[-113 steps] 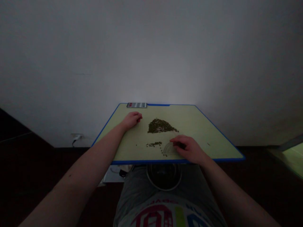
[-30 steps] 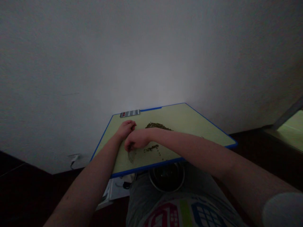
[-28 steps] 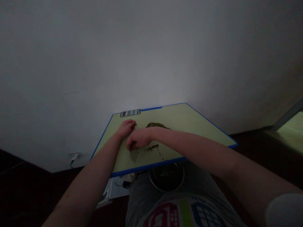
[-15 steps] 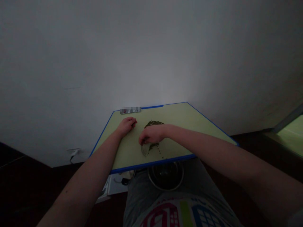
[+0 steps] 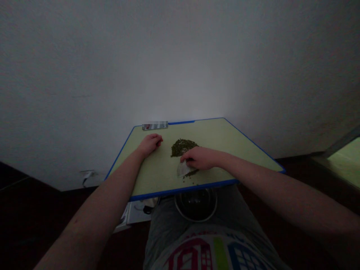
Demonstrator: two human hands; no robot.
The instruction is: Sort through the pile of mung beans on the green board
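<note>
Blue-edged table (image 5: 225, 137) near grey wall (image 5: 180, 67)

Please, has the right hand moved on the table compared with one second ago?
Yes. Judged against the table, the right hand has moved rightward, away from the left hand.

The right hand (image 5: 199, 158) has moved the clear half-round piece (image 5: 182, 170) away from the left hand (image 5: 151, 144).

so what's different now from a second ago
The right hand, gripping the clear plastic piece, moved rightward from beside the left hand to the near side of the bean pile; some loose beans shifted right. The left hand, phone and bowl stayed put.
</note>
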